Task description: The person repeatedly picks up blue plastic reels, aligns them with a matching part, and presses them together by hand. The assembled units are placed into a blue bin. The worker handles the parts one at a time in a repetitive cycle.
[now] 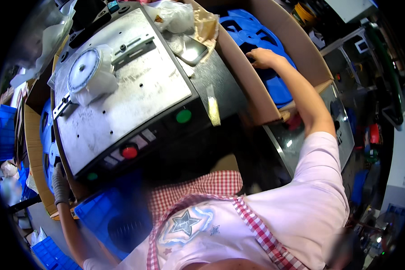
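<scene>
I see the right hand [262,57] resting flat, fingers apart, on blue plastic reels [256,36] inside a cardboard box [252,90]. The gloved left hand [60,182] seems closed on another box's edge [33,148].

White reel [83,69] on steel machine top [135,90]

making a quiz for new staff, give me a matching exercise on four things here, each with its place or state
Things:
1. round red push button
2. white toothed disc
3. person's bare right hand
4. person's grey-gloved left hand

Places or states:
A. reaching into the right cardboard box of blue plastic reels
B. mounted on the metal machine top
C. at the left cardboard box
D. on the dark front panel

Pairs: 1-D, 2-B, 3-A, 4-C
</scene>
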A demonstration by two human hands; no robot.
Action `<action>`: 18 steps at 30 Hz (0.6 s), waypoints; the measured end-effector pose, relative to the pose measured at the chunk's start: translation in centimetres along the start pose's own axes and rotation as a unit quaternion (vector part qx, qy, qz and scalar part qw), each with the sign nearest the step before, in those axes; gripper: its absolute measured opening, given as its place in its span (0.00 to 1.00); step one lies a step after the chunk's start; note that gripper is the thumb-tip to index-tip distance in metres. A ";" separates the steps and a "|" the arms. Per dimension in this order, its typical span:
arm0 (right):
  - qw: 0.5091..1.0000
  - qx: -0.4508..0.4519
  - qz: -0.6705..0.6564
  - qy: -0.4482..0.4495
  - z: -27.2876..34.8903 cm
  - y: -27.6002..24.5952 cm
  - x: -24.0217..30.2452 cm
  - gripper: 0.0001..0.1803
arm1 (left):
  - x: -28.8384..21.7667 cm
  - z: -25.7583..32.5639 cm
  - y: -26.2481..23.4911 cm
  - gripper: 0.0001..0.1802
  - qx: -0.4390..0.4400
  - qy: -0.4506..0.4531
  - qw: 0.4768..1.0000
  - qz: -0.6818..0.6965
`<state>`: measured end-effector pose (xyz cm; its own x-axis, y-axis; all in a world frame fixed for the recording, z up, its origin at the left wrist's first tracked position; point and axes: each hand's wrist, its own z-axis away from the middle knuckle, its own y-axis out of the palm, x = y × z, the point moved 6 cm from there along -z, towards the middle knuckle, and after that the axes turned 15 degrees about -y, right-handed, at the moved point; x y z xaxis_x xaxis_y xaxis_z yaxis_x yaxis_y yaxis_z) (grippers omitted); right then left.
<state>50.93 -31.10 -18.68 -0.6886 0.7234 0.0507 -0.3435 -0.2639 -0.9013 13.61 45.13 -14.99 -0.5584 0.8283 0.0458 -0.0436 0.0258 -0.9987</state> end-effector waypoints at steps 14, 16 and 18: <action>0.880 -0.444 0.170 -0.014 25.5 -6.3 18.3 0.13 | -7.7 18.7 -17.5 0.12 -0.336 0.107 0.907 0.228; 0.881 -0.445 0.155 -0.046 25.4 -3.5 20.3 0.15 | -10.1 22.2 -16.9 0.12 -0.352 0.151 0.910 0.159; 0.905 -0.417 0.079 -0.040 24.5 -1.6 21.1 0.17 | -12.9 25.0 -16.4 0.14 -0.330 0.180 0.916 0.138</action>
<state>21.36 -31.05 -5.61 -0.7421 0.6617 -0.1067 0.3418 0.2366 -0.9095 0.84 20.08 1.37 -0.1581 0.9821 -0.1025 0.6345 0.0215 -0.7726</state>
